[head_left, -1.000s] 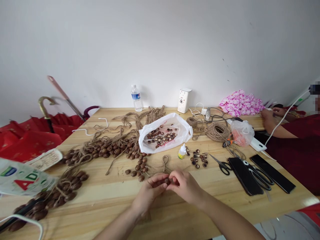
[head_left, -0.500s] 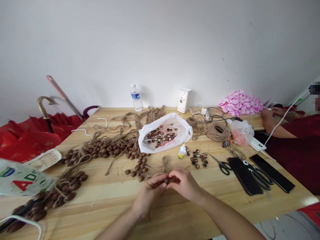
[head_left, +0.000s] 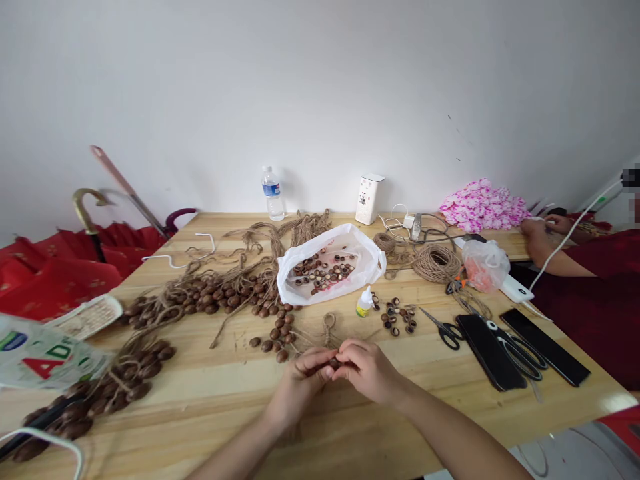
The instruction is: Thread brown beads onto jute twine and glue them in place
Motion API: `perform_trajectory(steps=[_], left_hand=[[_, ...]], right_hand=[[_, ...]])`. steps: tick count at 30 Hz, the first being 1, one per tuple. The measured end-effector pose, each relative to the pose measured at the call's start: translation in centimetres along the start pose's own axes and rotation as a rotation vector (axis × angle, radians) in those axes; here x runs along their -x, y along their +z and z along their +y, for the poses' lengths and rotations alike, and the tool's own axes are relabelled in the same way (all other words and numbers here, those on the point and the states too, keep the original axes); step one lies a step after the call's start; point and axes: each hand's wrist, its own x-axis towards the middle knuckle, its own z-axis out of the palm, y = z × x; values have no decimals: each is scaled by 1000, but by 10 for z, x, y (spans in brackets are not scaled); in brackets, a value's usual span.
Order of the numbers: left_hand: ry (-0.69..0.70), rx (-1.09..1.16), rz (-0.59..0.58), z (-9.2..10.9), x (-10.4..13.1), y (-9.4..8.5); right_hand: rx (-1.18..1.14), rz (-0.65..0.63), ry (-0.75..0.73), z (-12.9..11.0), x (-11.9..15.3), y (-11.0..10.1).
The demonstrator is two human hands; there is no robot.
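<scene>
Over the table's near middle, my left hand (head_left: pixel 304 379) and my right hand (head_left: pixel 369 369) meet fingertip to fingertip, both closed on a small brown nutshell (head_left: pixel 334 363). Fingers cover most of the shell. Just beyond them a looped twine cord (head_left: pixel 329 323) lies on the wood, its lower part hidden by my hands. A small white glue bottle (head_left: pixel 365 302) stands past the cord, beside several open shell halves (head_left: pixel 397 316). Whole brown nuts (head_left: pixel 278 339) lie to the left of my hands. Behind, a white plastic bag (head_left: pixel 331 264) gapes, with more shell halves inside.
Corded nut bunches (head_left: pixel 215 293) spread over the left side. At right lie black scissors (head_left: pixel 445 330), a dark phone (head_left: pixel 487 353), larger scissors (head_left: pixel 517 350) and a twine coil (head_left: pixel 437 263). A water bottle (head_left: pixel 272 193) stands by the wall. Another person's arm (head_left: pixel 550 257) rests at far right.
My hands stay together on the nutshell, with only a slight shift of the fingers. The view has tilted a little; objects on the table look unmoved.
</scene>
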Motion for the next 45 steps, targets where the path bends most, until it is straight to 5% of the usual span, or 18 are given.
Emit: perform_trajectory(steps=[5, 11, 17, 32, 45], left_hand=[[-55, 33, 15, 4, 0, 2], [-281, 347, 112, 11, 1, 9], [-357, 510, 161, 16, 1, 8], [-18, 39, 104, 7, -4, 0], [25, -90, 81, 14, -3, 1]], right_hand=[[23, 9, 11, 0, 1, 2], [100, -21, 112, -6, 0, -1], [152, -12, 217, -8, -1, -3], [-48, 62, 163, -1, 3, 9], [-49, 77, 188, -1, 2, 12]])
